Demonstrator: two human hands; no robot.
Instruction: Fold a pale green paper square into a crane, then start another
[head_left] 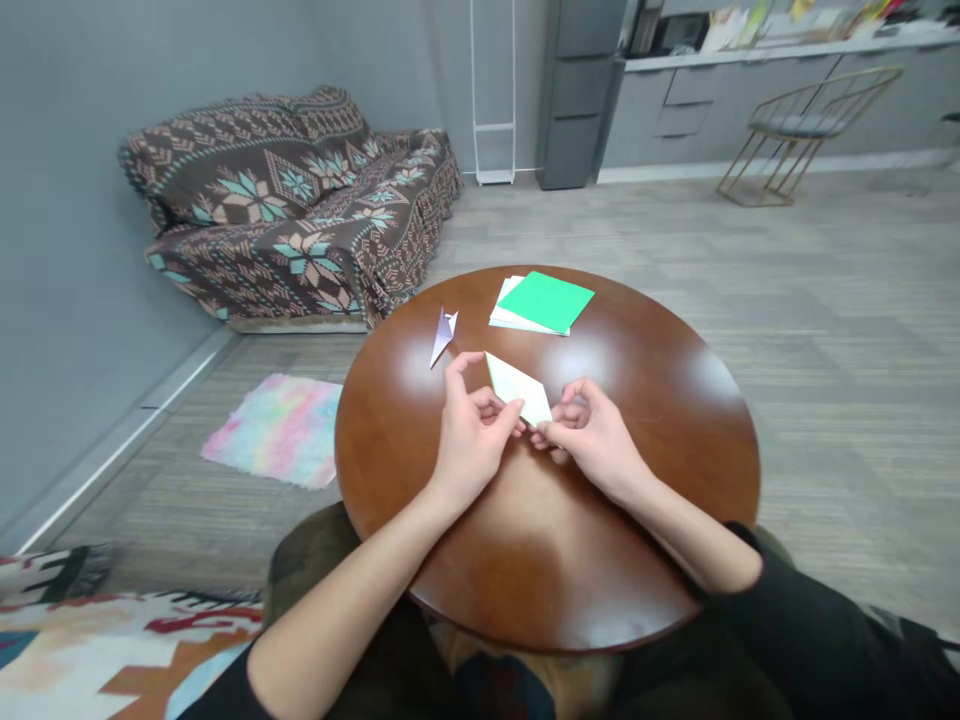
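A folded sheet of paper (519, 386), white with a thin green edge on its left, is held between my two hands above the round wooden table. My left hand (474, 425) grips its left side and lower edge, the thumb on the near face and the index finger at the upper left corner. At the lower right corner, my right hand (589, 432) pinches it between thumb and fingers. Beyond my left hand stands a small folded paper piece (443, 335) in purple and white. A green sheet (547, 301) lies on top of a stack of white paper (504, 310).
The round brown table (660, 430) has a glossy top and sits right before my knees. Behind it to the left is a sofa (300, 210) under a patterned cover. A fluffy pastel rug (277, 428) lies on the floor at left; a wire-framed chair (806, 130) stands far right.
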